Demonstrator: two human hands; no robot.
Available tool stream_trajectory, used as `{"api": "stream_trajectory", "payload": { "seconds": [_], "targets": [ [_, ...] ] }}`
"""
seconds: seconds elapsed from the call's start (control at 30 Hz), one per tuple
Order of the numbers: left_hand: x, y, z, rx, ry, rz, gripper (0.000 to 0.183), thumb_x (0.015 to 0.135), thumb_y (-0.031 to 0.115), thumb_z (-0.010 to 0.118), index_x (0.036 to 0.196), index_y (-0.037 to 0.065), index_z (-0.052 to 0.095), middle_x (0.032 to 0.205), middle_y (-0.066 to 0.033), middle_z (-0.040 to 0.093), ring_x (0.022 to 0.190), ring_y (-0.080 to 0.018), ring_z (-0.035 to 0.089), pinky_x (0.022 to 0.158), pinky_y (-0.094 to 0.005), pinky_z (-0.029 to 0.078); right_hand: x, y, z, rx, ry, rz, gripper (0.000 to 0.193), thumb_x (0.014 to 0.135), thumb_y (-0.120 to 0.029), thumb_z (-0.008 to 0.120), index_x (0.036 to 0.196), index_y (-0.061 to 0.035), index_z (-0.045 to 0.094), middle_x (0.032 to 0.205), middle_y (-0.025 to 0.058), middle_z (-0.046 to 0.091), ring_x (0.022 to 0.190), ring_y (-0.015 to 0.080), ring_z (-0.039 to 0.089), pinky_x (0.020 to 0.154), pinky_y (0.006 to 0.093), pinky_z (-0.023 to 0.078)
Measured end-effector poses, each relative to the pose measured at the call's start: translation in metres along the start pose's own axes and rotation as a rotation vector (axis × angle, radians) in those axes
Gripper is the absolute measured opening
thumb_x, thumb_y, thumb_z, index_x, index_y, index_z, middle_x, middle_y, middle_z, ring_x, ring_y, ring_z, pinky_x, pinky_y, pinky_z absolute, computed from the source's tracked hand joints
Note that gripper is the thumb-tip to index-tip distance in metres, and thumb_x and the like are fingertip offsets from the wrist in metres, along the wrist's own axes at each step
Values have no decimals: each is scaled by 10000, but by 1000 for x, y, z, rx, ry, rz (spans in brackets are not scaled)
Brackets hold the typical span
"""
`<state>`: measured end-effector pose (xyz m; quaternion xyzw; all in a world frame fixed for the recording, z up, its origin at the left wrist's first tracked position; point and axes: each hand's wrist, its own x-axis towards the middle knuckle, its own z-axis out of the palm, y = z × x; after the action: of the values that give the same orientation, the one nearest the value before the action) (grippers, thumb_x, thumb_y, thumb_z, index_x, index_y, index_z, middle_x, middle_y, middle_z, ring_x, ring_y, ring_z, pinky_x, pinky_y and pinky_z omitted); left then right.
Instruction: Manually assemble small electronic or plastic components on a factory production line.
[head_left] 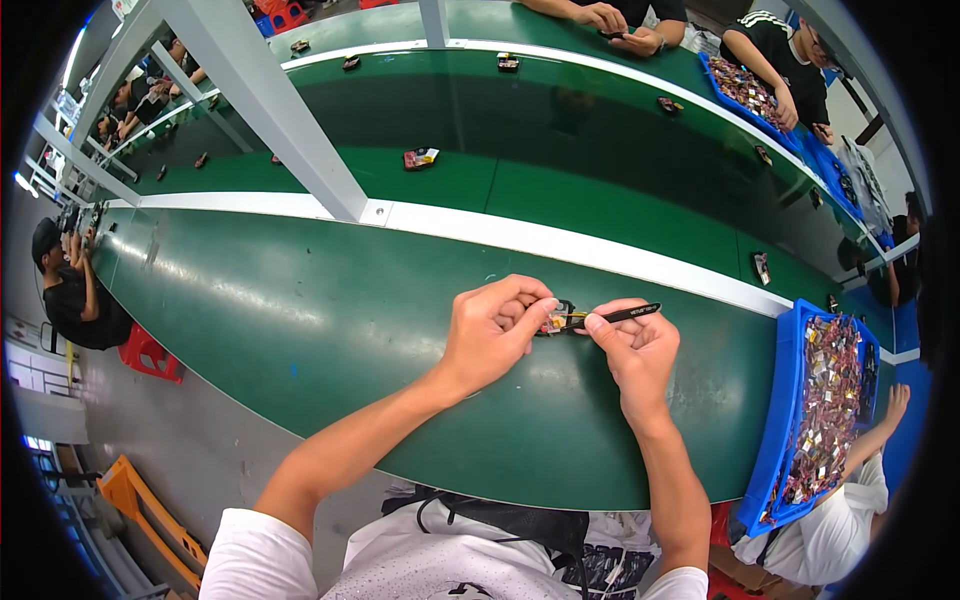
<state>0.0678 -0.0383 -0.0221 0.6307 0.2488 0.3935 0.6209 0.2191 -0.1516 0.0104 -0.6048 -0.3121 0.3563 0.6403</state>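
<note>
The left hand point(497, 325) is closed in a narrow pinch, thumb against fingers, on a small black-edged piece point(557, 320) with a bit of yellow showing inside. The right hand point(637, 345) holds slim black tweezers point(628, 314), their tip pointing left and meeting the piece. Everything happens over the middle of the green desk point(330, 290), between the two hands; I cannot tell whether the piece touches the surface.

At the desk's right end stands a blue tray point(783, 400), heaped with small wired parts point(825, 400) in reddish and pale tones. Just beside it rises another worker's hand point(898, 400).

Past the white rail point(480, 232) runs a sunken green strip point(620, 225) with small pieces scattered well apart along it, one of them red, yellow and white point(420, 158). On the far side, a person in black point(768, 50) reaches to a second blue tray point(714, 78). Away to the left, a dark-capped worker point(85, 310) is near a red stool point(150, 350).
</note>
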Motion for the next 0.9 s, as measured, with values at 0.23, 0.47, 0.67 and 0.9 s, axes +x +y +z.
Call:
{"api": "stream_trajectory", "payload": {
  "seconds": [0.23, 0.47, 0.67, 0.9],
  "targets": [
    [1, 2, -3, -27, -30, -16, 104, 932, 28, 698, 980, -61, 678, 806, -86, 712, 558, -75, 633, 438, -211, 462, 0, 1, -1, -3, -13, 19, 87, 894, 55, 706, 970, 64, 665, 908, 123, 715, 821, 152, 712, 747, 252, 575],
    [8, 5, -16, -244, -199, -239, 214, 984, 79, 648, 1133, -75, 642, 900, -134, 696, 587, -145, 678, 438, -221, 483, -1, -2, -1, 43, -16, 7, 108, 894, 47, 712, 987, 62, 658, 913, 118, 716, 817, 143, 707, 733, 241, 566],
    [9, 4, -17, -322, -263, -221, 272, 997, 99, 626, 1196, -88, 630, 918, -144, 682, 638, -187, 698, 448, -245, 515, -6, -1, -1, 48, -7, -64, 115, 894, 36, 726, 985, 54, 659, 897, 102, 711, 788, 108, 684, 688, 210, 537],
    [9, 3, -19, -353, -289, -271, 287, 998, 108, 626, 1213, -83, 639, 955, -152, 680, 650, -204, 707, 456, -255, 541, -8, 1, 2, 51, -3, -115, 135, 883, 27, 749, 983, 43, 661, 865, 78, 704, 740, 77, 660, 624, 184, 496]
  ]
}}
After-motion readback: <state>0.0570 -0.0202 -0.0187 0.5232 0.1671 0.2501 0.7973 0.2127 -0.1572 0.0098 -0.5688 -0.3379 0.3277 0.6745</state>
